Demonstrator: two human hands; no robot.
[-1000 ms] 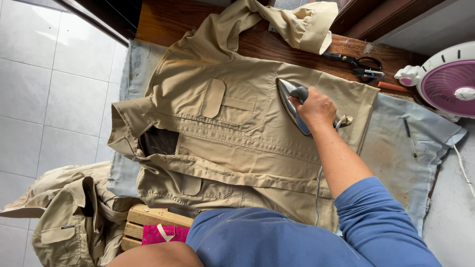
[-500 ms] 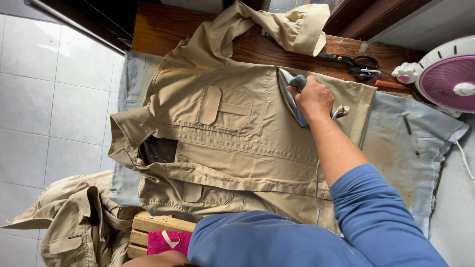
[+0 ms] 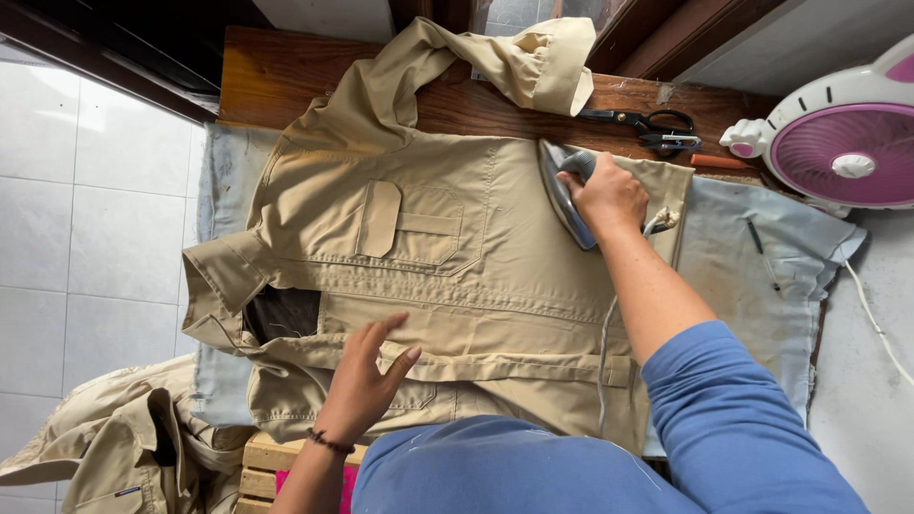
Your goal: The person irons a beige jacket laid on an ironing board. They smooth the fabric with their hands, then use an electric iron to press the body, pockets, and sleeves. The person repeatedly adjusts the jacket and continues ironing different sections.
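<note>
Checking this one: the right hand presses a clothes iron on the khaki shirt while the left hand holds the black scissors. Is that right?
Not quite. In the head view the left hand lies flat on the khaki shirt, not holding the black scissors, which lie untouched on the wooden table. The right hand does press the clothes iron on the shirt.

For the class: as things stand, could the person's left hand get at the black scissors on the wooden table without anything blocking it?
Probably not directly. The left hand lies flat on the khaki shirt, while the scissors lie at the far side, beyond the right hand gripping the iron, which crosses that path.
</note>
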